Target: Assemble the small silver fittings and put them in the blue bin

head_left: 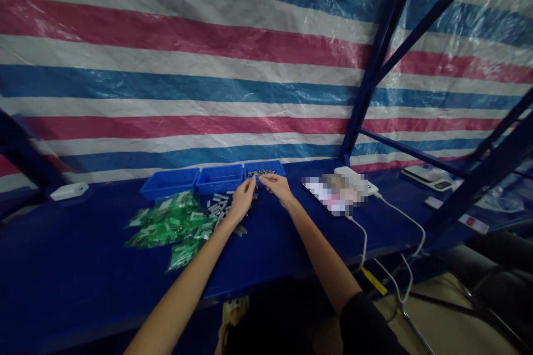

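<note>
Cylinders (214, 208), left of and nearer than the fingers (268, 179): bare metal, smooth, dull sheen.
Bags (158, 233), farther left of the fingers: thin transparent plastic, glossy, crinkled.
Trays (219, 187), beyond and left of the fingers: plastic, smooth.
Small parts (264, 172), just beyond the fingers: shiny, metallic look.
Tabletop (278, 249), beneath the fingers: smooth, low sheen.
Sheeting (200, 39), well beyond the fingers: plastic, wrinkled, glossy.
Frame (393, 16), right of the fingers: apparently painted metal, smooth.
Sleeve (366, 321), nearer than the right fingers: cloth, matt.

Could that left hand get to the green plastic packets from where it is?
Probably yes: the green plastic packets lie to the left of the left hand, with only loose, short metal cylinders low on the tabletop between, so nothing seems to block it.
</note>
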`<state>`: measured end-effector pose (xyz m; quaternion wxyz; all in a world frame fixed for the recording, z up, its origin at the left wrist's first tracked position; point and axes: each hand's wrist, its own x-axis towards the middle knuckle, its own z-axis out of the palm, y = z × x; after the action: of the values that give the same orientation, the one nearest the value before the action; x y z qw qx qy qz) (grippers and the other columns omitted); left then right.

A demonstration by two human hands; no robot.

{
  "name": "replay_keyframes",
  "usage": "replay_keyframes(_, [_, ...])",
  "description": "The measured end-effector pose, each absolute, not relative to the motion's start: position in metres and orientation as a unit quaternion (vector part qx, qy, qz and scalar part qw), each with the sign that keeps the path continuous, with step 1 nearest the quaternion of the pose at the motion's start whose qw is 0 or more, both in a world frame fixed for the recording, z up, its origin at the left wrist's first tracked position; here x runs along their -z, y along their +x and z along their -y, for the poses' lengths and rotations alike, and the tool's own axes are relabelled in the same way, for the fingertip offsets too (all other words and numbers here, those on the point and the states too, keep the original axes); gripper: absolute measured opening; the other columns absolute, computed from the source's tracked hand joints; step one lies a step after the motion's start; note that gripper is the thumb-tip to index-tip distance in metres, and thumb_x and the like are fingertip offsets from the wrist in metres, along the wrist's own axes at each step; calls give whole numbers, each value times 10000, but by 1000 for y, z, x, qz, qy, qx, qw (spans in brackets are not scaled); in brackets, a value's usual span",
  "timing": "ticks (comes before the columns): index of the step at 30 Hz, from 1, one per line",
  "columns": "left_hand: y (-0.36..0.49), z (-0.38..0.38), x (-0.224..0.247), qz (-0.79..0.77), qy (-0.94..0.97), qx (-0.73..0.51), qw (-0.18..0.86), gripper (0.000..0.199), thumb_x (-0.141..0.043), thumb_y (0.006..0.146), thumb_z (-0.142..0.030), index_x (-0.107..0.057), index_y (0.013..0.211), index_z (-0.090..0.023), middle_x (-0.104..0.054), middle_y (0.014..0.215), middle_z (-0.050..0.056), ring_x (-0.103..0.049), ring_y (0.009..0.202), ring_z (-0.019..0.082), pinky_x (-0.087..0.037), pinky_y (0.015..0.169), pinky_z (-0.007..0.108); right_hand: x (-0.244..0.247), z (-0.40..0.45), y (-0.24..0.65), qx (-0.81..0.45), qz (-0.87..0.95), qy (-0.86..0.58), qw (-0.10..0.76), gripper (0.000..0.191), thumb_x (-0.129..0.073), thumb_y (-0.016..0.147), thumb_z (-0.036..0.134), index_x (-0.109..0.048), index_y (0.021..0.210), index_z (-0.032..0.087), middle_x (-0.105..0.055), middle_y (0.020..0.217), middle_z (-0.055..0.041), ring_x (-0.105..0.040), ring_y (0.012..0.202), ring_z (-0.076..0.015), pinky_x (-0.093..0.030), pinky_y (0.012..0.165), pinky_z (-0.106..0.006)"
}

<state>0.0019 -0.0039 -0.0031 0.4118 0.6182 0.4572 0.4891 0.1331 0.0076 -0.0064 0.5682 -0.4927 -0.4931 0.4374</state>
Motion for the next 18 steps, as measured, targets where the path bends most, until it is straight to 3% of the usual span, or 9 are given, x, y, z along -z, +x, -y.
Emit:
replay_keyframes(10, [7,0,6,-443,620,-488,425,313,-455,783,-498,-502,731,-194,-414,511,-56,-374,368,77,-241,311,176,11,-12,130,-468,510,-443,570,378,-698,612,417,-693,887,157,-661,738,-28,-536,600,-82,-353,444,-152])
replay_keyframes(18, [-1,4,-6,-476,647,-536,259,342,-499,768,-414,-446,520,-185,-395,489,-38,-385,516,109,-292,501,206,11,-8,123,-523,515,-417,536,362,-696,625,379,-696,916,165,-669,828,-43,-545,642,-83,-382,469,-153])
